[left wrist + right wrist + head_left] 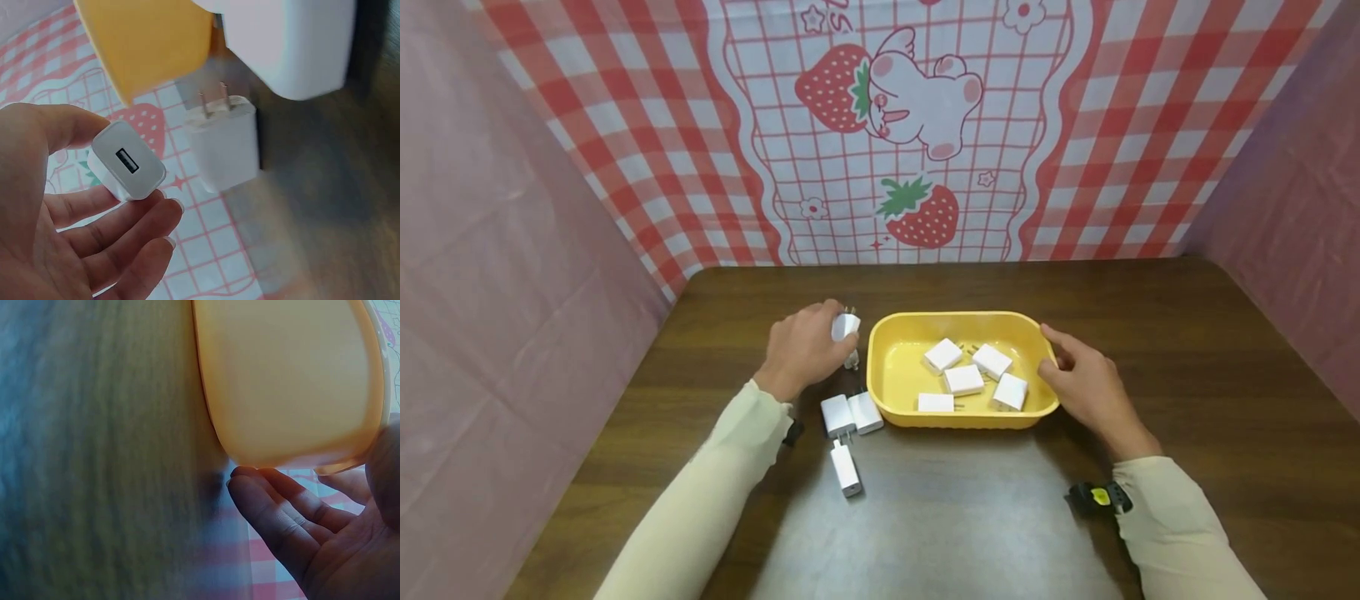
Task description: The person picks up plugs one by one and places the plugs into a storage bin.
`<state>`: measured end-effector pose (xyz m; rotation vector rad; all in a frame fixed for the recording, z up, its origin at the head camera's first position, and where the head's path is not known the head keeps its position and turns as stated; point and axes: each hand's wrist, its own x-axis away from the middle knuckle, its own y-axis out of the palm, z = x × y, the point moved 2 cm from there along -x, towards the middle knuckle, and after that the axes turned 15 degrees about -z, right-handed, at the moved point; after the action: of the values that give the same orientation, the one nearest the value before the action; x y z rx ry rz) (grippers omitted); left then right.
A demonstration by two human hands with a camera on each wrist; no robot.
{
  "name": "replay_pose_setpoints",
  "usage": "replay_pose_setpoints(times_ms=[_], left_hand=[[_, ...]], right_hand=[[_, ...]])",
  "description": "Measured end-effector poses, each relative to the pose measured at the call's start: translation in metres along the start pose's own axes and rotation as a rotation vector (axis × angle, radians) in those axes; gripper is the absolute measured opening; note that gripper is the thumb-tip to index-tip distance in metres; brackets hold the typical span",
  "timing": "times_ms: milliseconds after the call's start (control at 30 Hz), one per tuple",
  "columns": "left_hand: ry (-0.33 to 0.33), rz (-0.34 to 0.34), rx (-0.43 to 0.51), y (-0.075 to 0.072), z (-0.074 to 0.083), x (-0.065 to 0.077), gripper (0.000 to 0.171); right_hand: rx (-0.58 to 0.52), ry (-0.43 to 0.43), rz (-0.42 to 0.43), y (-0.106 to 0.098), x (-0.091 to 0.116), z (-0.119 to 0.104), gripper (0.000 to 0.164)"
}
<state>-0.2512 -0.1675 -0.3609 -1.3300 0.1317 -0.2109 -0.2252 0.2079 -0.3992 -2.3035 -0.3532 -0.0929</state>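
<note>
White plastic charger (127, 161) is pinched between the thumb and fingers of a left hand (803, 348), just left of a yellow tray (964, 422), while a right hand (1092, 390) grips the tray's right end. Five chargers (964, 380) lie inside; three more (846, 470) rest near its left corner on a wooden table (962, 517).

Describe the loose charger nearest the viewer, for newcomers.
On the wood-grain table, find the yellow bin. Three white chargers lie off its near left corner. The target charger is nearest the viewer and the only one that looks narrow from above.
</note>
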Motion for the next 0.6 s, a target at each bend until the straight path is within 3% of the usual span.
replay_pose_setpoints(times_ms=[167, 600], left_hand=[[0.004, 0.013, 0.002, -0.004, 0.006, 0.001, 0.044], [0.035, -0.088, 0.023, -0.014, 0.046, 0.002, 0.047]], right_hand=[[-0.003, -0.003, 0.000, 0.000, 0.000, -0.001, 0.062], [0.002, 0.009, -0.011, -0.001, 0.001, -0.001, 0.062]])
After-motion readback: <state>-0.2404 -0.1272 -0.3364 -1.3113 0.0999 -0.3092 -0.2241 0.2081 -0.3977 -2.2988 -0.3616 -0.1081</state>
